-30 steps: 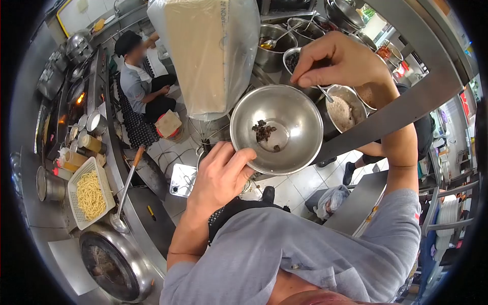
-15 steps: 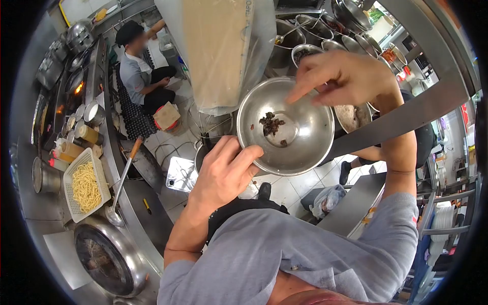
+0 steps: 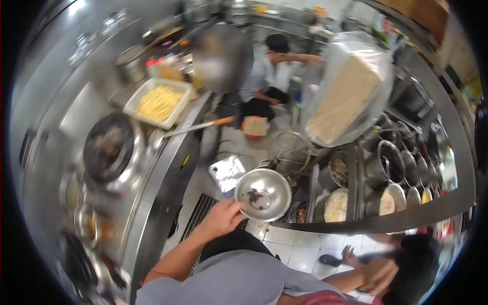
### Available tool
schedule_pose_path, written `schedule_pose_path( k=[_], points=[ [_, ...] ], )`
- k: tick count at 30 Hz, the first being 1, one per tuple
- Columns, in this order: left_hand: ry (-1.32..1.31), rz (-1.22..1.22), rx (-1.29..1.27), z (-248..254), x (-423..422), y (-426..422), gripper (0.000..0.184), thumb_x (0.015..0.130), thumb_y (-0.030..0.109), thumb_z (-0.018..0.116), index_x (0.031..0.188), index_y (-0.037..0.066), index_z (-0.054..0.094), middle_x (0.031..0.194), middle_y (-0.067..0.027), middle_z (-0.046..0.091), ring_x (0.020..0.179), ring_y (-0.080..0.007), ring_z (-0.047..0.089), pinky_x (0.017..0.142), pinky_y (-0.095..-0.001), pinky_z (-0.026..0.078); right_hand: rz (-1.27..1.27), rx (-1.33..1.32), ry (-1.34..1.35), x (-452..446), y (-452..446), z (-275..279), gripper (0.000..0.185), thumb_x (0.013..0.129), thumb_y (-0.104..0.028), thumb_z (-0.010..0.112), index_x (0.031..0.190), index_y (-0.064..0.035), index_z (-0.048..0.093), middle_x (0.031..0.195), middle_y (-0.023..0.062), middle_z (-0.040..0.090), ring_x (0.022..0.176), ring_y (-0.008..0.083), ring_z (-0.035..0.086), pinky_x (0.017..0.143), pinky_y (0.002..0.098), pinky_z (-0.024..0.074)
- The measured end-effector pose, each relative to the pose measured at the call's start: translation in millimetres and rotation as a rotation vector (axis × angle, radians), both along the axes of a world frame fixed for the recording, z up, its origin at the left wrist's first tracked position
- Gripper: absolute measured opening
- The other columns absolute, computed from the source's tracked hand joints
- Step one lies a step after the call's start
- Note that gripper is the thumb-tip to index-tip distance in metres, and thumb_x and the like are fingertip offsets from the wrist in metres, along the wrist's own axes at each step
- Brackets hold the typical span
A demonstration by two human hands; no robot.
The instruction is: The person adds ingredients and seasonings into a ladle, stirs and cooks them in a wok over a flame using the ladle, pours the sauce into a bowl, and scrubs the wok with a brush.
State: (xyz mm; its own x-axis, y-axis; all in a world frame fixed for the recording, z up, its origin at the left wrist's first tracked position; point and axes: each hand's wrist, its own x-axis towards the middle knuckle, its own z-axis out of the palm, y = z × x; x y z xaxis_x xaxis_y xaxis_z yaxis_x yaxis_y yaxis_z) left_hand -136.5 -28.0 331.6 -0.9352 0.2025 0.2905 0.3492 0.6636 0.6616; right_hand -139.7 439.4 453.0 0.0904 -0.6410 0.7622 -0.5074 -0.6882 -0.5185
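Note:
A steel mixing bowl (image 3: 269,189) is held out at the middle of the view, tilted so its inside shows. Small dark clumps of food (image 3: 255,198) lie in its bottom. My left hand (image 3: 223,217) is closed on the rim at its lower left side, with the fingers partly hidden. At the lower right, a blurred hand and forearm that appear to be my right hand (image 3: 382,278) are away from the bowl, beside a person's dark-haired head or dark clothing. Whether its fingers hold anything is not visible.
Beyond the steel rail (image 3: 345,226) stand several food containers (image 3: 390,165). A plastic-wrapped brown block (image 3: 345,96) stands at the back. On the left counter are a noodle basket (image 3: 129,111), a ladle (image 3: 195,128) and a wok (image 3: 108,147). A seated person (image 3: 256,81) is further off.
The view has swung left, and the bowl appears lower and smaller, with my left hand still on it. My right hand has left the space above the bowl.

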Motion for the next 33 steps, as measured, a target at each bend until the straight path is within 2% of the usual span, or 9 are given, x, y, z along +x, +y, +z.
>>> schedule_pose_path(
  k=[3,4,5,11,16,21,25,29,33],
  points=[
    [-0.162,0.294,-0.042,-40.3,72.2,-0.5,0.023,0.081,0.017,0.069,0.100,0.008,0.060,0.087,-0.0148,0.061,0.085,-0.0354,0.060,0.074,-0.0442,0.048,-0.293,-0.021,-0.473,-10.8,-29.7,-104.6,0.028,0.081,-0.014,0.072,0.102,0.0042,0.068,0.091,0.0207,0.068,0.079,0.0237,0.068,0.069,0.0308,0.0542],
    [-0.170,0.369,-0.006,-52.4,91.1,-11.8,0.024,0.080,0.015,0.069,0.101,0.008,0.060,0.090,-0.0158,0.062,0.087,-0.0364,0.060,0.075,-0.0444,0.047,-0.335,0.077,-0.502,-18.9,-76.7,-87.7,0.027,0.078,-0.013,0.076,0.097,0.0060,0.069,0.083,0.0237,0.067,0.068,0.0222,0.067,0.058,0.0285,0.0525],
    [-0.170,0.434,-0.010,-54.8,105.5,-17.2,0.024,0.080,0.015,0.069,0.101,0.008,0.060,0.090,-0.0158,0.062,0.087,-0.0364,0.060,0.075,-0.0444,0.047,-0.347,0.230,-0.547,-21.1,-95.5,-84.2,0.029,0.078,-0.014,0.077,0.098,0.0056,0.069,0.085,0.0226,0.067,0.066,0.0209,0.065,0.058,0.0279,0.0515],
    [-0.354,0.687,0.042,-62.2,191.1,1.7,0.023,0.085,0.022,0.066,0.102,0.007,0.059,0.093,-0.0167,0.063,0.090,-0.0357,0.061,0.077,-0.0436,0.048,-0.301,0.415,-0.771,-17.8,-123.1,-130.2,0.038,0.081,-0.024,0.077,0.106,0.0016,0.066,0.097,0.0201,0.064,0.076,0.0196,0.063,0.062,0.0254,0.0482],
    [-0.156,0.777,0.080,-57.2,248.6,-12.9,0.023,0.086,0.024,0.067,0.100,0.008,0.058,0.093,-0.0158,0.063,0.089,-0.0351,0.061,0.077,-0.0441,0.048,-0.207,0.466,-0.724,-7.7,-173.2,-129.0,0.038,0.083,-0.028,0.074,0.108,-0.0004,0.064,0.103,0.0206,0.062,0.086,0.0242,0.062,0.069,0.0293,0.0486],
    [-0.195,1.002,0.123,-41.1,340.2,-44.2,0.021,0.086,0.020,0.065,0.102,0.009,0.057,0.093,-0.0159,0.062,0.090,-0.0348,0.061,0.078,-0.0438,0.048,0.032,0.469,-0.729,11.1,-271.0,-136.1,0.036,0.084,-0.030,0.072,0.104,-0.0007,0.064,0.105,0.0234,0.062,0.096,0.0312,0.062,0.078,0.0343,0.0493],
    [-0.113,1.292,0.163,-62.6,446.9,-70.9,0.021,0.085,0.022,0.066,0.100,0.009,0.059,0.096,-0.0174,0.063,0.089,-0.0377,0.061,0.080,-0.0444,0.048,0.303,0.587,-0.727,66.9,-394.5,-141.8,0.039,0.085,-0.032,0.071,0.103,0.0017,0.063,0.113,0.0289,0.061,0.105,0.0393,0.061,0.089,0.0422,0.0486],
    [-0.101,1.647,0.128,-78.2,580.3,-77.6,0.024,0.083,0.023,0.069,0.098,0.008,0.058,0.091,-0.0184,0.064,0.088,-0.0391,0.062,0.077,-0.0471,0.049,0.752,0.751,-0.578,198.3,-545.9,-136.4,0.036,0.089,-0.028,0.064,0.109,0.0023,0.062,0.126,0.0339,0.052,0.122,0.0437,0.050,0.097,0.0481,0.0447],
    [-0.107,2.000,0.095,-59.0,696.0,-42.8,0.025,0.081,0.020,0.071,0.100,0.007,0.061,0.092,-0.0185,0.065,0.087,-0.0384,0.063,0.074,-0.0457,0.051,1.232,1.027,-0.471,389.9,-656.9,-133.4,0.042,0.091,-0.031,0.060,0.119,0.0006,0.061,0.136,0.0301,0.047,0.130,0.0401,0.042,0.102,0.0474,0.0405]
  ],
)
